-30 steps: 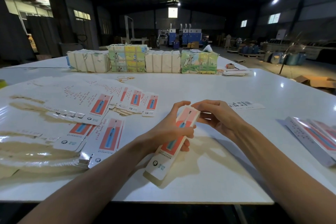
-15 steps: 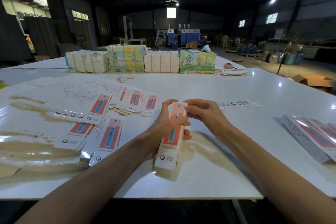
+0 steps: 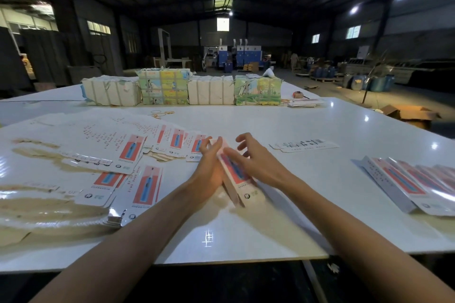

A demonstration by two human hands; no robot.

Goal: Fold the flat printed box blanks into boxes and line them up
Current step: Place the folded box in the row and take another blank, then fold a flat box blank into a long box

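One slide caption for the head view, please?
Left hand and right hand press a printed box on the white table, flat blanks beside.

Table: we see a glossy white table [image 3: 246, 120] mirroring the roof lamps.
Far edge: four strapped packs in a row, white bundles [image 3: 112, 91] alternating with printed bundles [image 3: 163, 88].
Before them: yellow rubber bands [image 3: 161, 113] lie loose.
Right of centre: a barcode strip [image 3: 304, 144] lies flat.
Hall: we make out blue machines [image 3: 242, 56] at the back, with blue barrels [image 3: 376, 82] and a cardboard box [image 3: 410, 114] on the floor.

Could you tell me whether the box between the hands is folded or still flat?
Folded: the box shows a side wall below its printed top, unlike the flat blanks on the left.
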